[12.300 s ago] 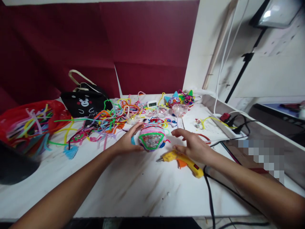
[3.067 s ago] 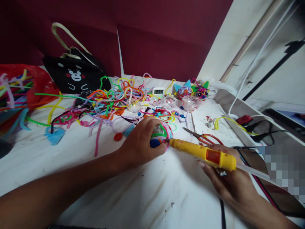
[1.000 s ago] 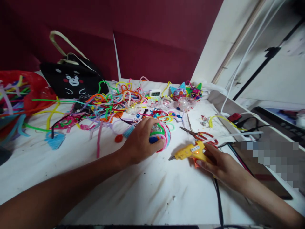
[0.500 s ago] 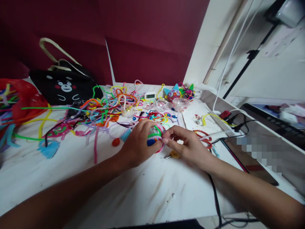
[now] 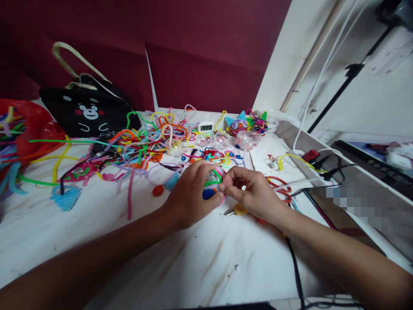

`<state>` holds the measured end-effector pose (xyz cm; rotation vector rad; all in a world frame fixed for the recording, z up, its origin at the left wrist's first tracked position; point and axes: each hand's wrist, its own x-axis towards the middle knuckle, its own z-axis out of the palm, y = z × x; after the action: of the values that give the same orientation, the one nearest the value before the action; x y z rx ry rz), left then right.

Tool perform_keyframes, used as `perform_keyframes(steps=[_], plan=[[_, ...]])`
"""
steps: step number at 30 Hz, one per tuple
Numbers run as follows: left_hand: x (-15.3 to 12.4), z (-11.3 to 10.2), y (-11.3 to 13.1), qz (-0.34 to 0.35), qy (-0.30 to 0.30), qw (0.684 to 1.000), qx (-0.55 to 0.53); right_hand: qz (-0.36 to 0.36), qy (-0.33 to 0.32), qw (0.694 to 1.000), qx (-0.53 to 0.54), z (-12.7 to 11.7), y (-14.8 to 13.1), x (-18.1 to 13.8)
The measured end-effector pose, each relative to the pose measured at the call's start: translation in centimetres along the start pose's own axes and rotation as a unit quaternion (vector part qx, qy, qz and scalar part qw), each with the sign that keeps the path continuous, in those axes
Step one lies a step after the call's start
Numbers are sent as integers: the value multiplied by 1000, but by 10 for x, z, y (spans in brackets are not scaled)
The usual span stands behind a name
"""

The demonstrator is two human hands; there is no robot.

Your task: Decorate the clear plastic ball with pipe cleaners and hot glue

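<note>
My left hand [image 5: 192, 196] is wrapped around a small ball [image 5: 213, 183] covered with fuzzy pipe cleaners in green, pink, blue and orange; its fingers hide much of the ball. At the ball's right edge, the thumb and forefinger of my right hand [image 5: 250, 189] are pinched together on its pink rim; the exact bit between the fingertips is hidden. Beneath my right hand lies a yellow tool with a metal tip [image 5: 238, 210], partly covered. An orange-red disc [image 5: 158, 190] rests on the table left of my left hand.
A tangle of pipe cleaners [image 5: 142, 144] spreads across the back left, near a black bag [image 5: 84, 114] and a red plastic bag [image 5: 38, 133]. Behind my hands stand clear bowls [image 5: 248, 139], a small digital clock [image 5: 205, 126] and decorated figures [image 5: 238, 124]. Cables and a dark tablet [image 5: 338, 219] lie right.
The view has shifted slightly, so the scene sits a little differently in the frame. Both hands keep their hold on the ball, with my right fingers moving slightly along its edge.
</note>
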<state>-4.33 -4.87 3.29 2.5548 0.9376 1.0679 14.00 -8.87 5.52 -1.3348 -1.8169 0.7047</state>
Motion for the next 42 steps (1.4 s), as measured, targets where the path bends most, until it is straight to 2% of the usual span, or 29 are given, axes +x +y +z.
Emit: perform_keyframes(steps=[6, 13, 19, 27, 42], plan=[[-1, -1, 2, 11, -8, 1000, 6, -27, -1, 999, -30, -1, -3, -2], [-1, 0, 0, 11, -10, 1000, 10, -33, -31, 999, 23, -4, 6, 1], [1, -6, 0, -6, -36, 999, -11, -25, -40, 999, 10, -7, 5, 1], [2, -8, 1, 4, -31, 999, -17, -34, -37, 997, -51, -9, -4, -3], [4, -7, 1, -19, -33, 999, -27, -45, -30, 998, -36, -6, -3, -7]])
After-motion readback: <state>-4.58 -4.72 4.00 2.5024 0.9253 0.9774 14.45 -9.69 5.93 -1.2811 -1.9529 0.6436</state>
